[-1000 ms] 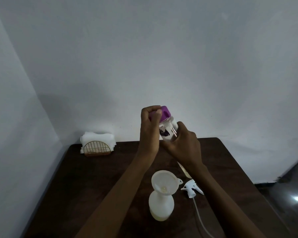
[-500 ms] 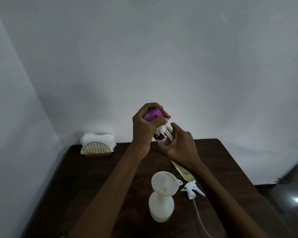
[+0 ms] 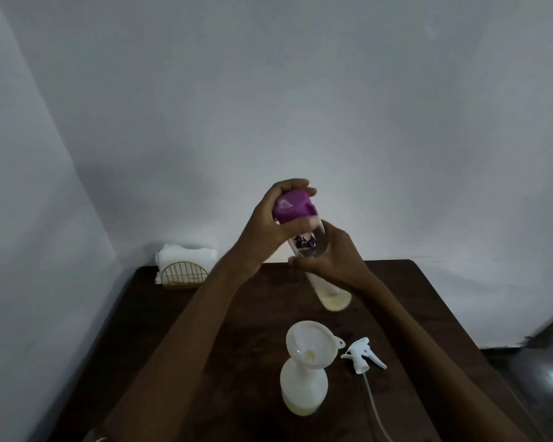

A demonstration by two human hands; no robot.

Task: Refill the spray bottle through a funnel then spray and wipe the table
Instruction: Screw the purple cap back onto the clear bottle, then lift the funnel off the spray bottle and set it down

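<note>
Above the table (image 3: 205, 346), left hand (image 3: 265, 224) grips the purple cap (image 3: 292, 207); right hand (image 3: 332, 260) clasps the refill bottle (image 3: 331, 296).

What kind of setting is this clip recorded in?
Probably a plain room in a home, in a corner: a dark wooden table pushed against bare white walls, with a wire holder of folded white cloths at the back and a dark glossy floor.

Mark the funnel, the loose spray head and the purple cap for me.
funnel (image 3: 310, 341): head view, inside wall of its bowl.
spray head (image 3: 361, 354): head view, white body above the trigger.
purple cap (image 3: 292, 207): head view, top face between the fingers.
</note>
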